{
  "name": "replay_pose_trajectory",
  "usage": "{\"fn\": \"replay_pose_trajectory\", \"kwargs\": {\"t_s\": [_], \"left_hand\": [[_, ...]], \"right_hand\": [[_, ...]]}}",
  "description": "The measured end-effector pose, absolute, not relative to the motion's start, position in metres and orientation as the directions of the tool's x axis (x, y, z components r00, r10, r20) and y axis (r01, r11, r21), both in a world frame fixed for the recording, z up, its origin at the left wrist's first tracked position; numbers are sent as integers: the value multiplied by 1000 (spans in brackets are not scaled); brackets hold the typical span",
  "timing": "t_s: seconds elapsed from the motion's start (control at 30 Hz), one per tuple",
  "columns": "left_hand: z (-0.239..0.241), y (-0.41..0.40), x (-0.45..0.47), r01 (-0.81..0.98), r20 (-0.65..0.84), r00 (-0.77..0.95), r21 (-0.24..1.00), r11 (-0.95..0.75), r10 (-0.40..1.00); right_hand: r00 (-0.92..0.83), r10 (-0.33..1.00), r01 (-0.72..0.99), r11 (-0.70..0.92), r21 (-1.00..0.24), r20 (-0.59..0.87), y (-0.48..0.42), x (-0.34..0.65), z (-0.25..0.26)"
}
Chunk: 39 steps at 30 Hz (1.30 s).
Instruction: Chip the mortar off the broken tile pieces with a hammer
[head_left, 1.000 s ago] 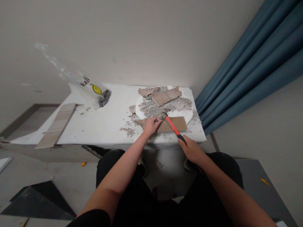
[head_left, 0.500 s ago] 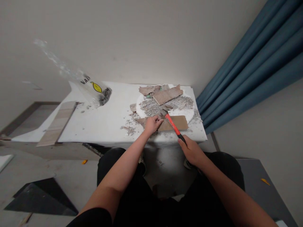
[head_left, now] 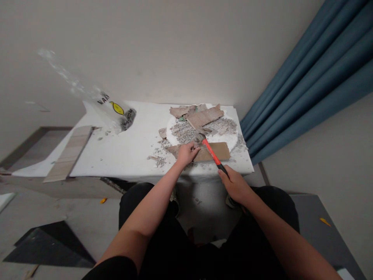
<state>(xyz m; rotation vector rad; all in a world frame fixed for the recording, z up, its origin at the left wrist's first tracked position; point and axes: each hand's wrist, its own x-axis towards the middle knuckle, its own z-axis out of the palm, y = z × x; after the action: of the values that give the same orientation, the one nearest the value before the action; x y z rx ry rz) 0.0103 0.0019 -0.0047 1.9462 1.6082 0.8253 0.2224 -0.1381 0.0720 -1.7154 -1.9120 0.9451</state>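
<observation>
Here, the right hand (head_left: 234,186) is clenched round the black grip of the hammer (head_left: 211,150), and the red handle lies across a brown tile (head_left: 223,150). The left hand (head_left: 186,152) grasps the tile's left end, its fingers just beside the hammer head. Rubble (head_left: 186,134) covers a white disc (head_left: 233,142) on a white board (head_left: 131,147), with a plastic bag (head_left: 116,112) at the left. Behind is a plain wall (head_left: 175,50); a blue curtain (head_left: 305,77) hangs at the right.

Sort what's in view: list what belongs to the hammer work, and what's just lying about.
In hand:
hammer, gripped by the right hand
brown tile, held by the left hand
rubble on the white disc

Lying about:
plastic bag
long tile strip at the left edge of the table
blue curtain
</observation>
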Motion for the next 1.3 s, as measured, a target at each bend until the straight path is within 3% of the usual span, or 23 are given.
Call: {"fn": "replay_pose_trajectory", "kwargs": {"t_s": [0.47,0.6,0.67,0.77,0.87,0.93,1.03,1.17,1.3], "left_hand": [[-3,2,8,697,127,167,686,-208,978],[8,1,2,624,90,116,769,-143,989],[14,0,-2,487,59,49,870,-75,997],[21,1,-4,64,-76,-79,995,81,994],[22,4,-4,-399,-248,-8,889,224,969],[21,6,-3,-583,-306,47,765,275,951],[21,6,-3,-739,-355,45,617,270,934],[25,6,-1,-837,-371,9,505,210,928],[33,7,5,-867,-418,-69,474,152,906]], "right_hand": [[-160,977,703,12,-711,-143,-139,221,66],[-174,972,684,3,-729,-159,-139,223,64],[-163,976,675,3,-737,-145,-138,224,64],[-164,970,710,-9,-704,-177,-137,225,61],[-192,956,725,-14,-689,-222,-136,224,56],[-188,964,712,3,-702,-186,-137,223,55],[-164,974,709,6,-705,-156,-138,221,53],[-176,954,722,-41,-690,-241,-136,221,49],[-154,946,553,-156,-819,-284,-132,222,49]]}}
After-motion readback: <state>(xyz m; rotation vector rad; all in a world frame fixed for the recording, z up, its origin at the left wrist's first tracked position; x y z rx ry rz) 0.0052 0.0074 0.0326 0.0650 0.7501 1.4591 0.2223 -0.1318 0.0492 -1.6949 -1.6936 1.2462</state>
